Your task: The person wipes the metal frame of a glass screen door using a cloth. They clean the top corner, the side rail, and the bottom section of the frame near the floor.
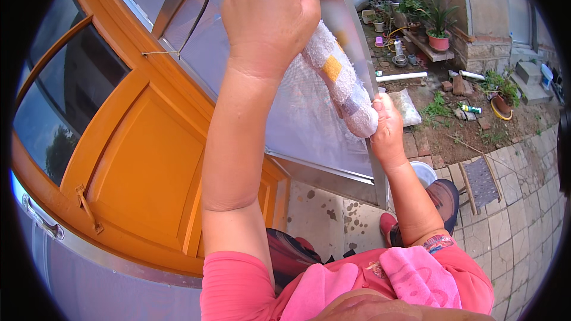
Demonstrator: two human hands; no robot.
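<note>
My left hand [269, 21] is raised at the top of the head view, closed on a worn whitish towel [347, 92] with yellow and grey-blue checks. Its fingertips run out of the picture. The towel hangs down in a roll across a screen door [315, 110] with a silver metal frame and pale mesh, and its lower end meets my right hand. My right hand [388, 129] grips the outer edge of the door frame from the right, thumb on top; most of its fingers are hidden behind the edge.
An orange wooden door [143, 178] with glass and a handle stands at the left. Below the screen door lies a wet-spotted step [321, 214]. A whitish bucket [422, 172] stands beside my foot. Potted plants [439, 41], bricks and a white pipe [402, 76] occupy the yard.
</note>
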